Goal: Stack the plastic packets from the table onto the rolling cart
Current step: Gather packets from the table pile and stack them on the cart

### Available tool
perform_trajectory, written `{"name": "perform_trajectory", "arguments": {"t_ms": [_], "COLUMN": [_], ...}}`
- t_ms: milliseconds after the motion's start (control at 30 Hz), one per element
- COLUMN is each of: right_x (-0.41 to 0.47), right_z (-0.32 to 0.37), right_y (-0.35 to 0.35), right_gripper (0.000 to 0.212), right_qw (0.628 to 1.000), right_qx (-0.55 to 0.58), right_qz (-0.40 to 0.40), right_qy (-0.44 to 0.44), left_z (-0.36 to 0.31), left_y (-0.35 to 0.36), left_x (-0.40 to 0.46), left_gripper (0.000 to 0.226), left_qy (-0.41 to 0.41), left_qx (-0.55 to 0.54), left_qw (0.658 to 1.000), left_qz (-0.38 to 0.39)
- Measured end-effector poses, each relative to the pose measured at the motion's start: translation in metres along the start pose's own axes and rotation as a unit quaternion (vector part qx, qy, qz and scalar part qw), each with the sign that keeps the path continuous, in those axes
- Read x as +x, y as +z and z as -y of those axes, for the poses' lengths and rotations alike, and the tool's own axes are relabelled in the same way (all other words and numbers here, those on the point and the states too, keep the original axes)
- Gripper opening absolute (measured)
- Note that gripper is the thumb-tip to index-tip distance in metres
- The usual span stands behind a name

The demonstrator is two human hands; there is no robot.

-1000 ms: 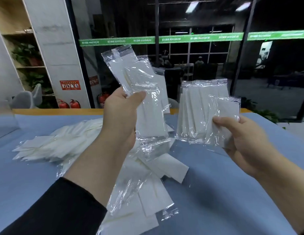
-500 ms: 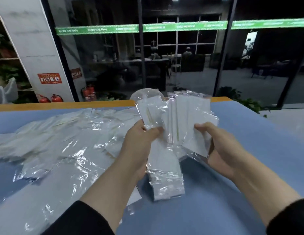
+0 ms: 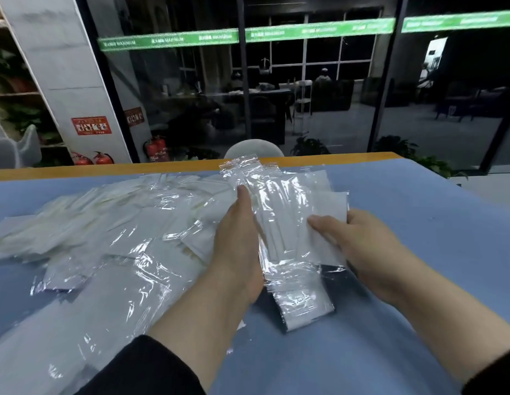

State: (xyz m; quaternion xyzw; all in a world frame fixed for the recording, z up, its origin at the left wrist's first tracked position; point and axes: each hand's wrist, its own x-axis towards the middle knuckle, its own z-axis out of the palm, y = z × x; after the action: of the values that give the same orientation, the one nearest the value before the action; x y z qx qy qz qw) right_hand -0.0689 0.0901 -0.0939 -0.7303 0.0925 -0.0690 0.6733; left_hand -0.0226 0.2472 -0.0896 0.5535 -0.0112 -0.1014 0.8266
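Together, left hand [image 3: 236, 246] and right hand [image 3: 370, 252] fingers [image 3: 319, 223] grasp the packet bundle [image 3: 282, 223] between them.

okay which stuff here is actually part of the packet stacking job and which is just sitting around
Part of the job:
held bundle of packets
left hand
right hand
loose packets on the blue table

Just lying about:
fire extinguishers
red sign
white chair

Both hands [image 3: 239, 246] [image 3: 370, 249] around a packet bundle [image 3: 282, 223], seemingly above the table [image 3: 419, 212].

Dim, soft-focus, glare on plastic
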Motion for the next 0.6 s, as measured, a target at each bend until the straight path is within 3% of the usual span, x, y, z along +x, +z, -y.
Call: {"name": "perform_trajectory", "arguments": {"t_ms": [100,200,367,433,600], "right_x": [-0.001,0.000,0.002,0.001,-0.007], "right_z": [-0.001,-0.001,-0.002,0.001,0.008], "right_y": [0.005,0.003,0.003,0.000,0.003], "right_gripper": [0.024,0.028,0.079,0.072,0.043], "right_qw": [0.999,0.998,0.992,0.984,0.981], "right_qx": [-0.043,-0.026,0.086,0.134,0.069], "right_qz": [0.021,0.021,0.051,0.075,0.086], "right_qy": [-0.024,-0.051,-0.074,-0.092,-0.159], "left_z": [-0.002,0.004,0.006,0.001,-0.002], "left_y": [0.006,0.008,0.006,0.007,0.010], "left_x": [-0.004,-0.006,-0.006,-0.008,-0.006], "left_gripper": [0.069,0.042,0.029,0.030,0.039], "left_qy": [-0.023,0.016,0.067,0.105,0.167], "left_qx": [-0.020,0.002,-0.013,-0.013,-0.028], "left_qw": [0.999,0.998,0.994,0.990,0.983], "left_qz": [0.039,0.055,0.089,0.093,0.077]}}
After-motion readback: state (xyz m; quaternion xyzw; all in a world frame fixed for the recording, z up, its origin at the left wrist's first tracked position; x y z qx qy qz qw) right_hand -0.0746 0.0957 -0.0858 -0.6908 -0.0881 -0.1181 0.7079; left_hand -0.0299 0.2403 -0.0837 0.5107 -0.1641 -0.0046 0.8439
